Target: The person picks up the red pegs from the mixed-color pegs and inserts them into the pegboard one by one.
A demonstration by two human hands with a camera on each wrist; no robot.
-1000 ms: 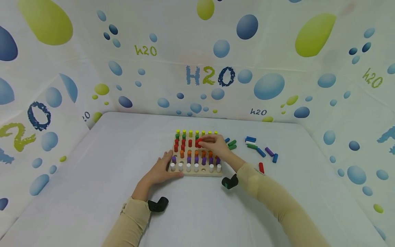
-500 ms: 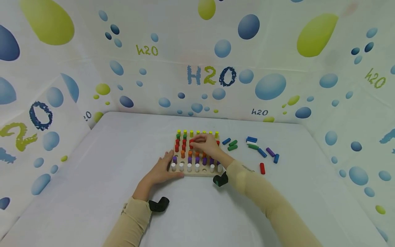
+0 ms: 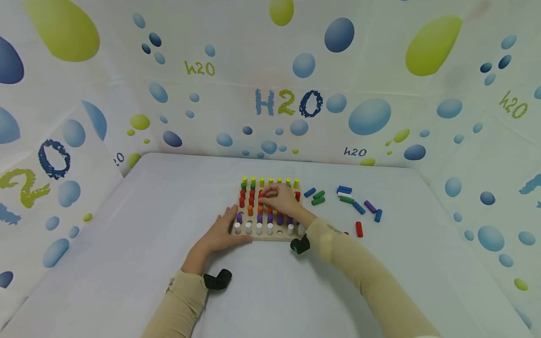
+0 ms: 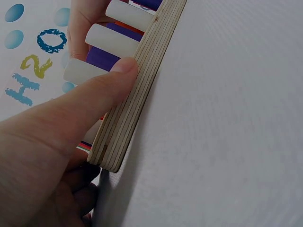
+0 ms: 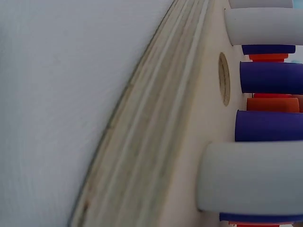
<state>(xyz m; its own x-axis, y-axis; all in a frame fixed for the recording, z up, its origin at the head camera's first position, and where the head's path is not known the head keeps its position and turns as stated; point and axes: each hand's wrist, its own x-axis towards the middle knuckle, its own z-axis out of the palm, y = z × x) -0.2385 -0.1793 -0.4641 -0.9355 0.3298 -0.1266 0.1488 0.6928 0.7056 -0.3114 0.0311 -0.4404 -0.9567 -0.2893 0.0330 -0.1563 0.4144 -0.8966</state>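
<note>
We brace the wooden peg board [image 3: 270,233] on the table [image 3: 127,225] with our left hand [image 3: 217,233], thumb flat on its near edge, while our right hand [image 3: 281,199] pinches a red peg [image 3: 263,195] in the red row. A tilted peg could jam in its hole, or our knuckles could knock neighbours. White cloth covers the table; bubble-printed "H2O" sheets [image 3: 287,103] wall it.

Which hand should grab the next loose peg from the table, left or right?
Right. The loose pegs lie to the right of the pegboard, on the side of the right hand. The left hand rests against the board's left corner, steadying it.
</note>
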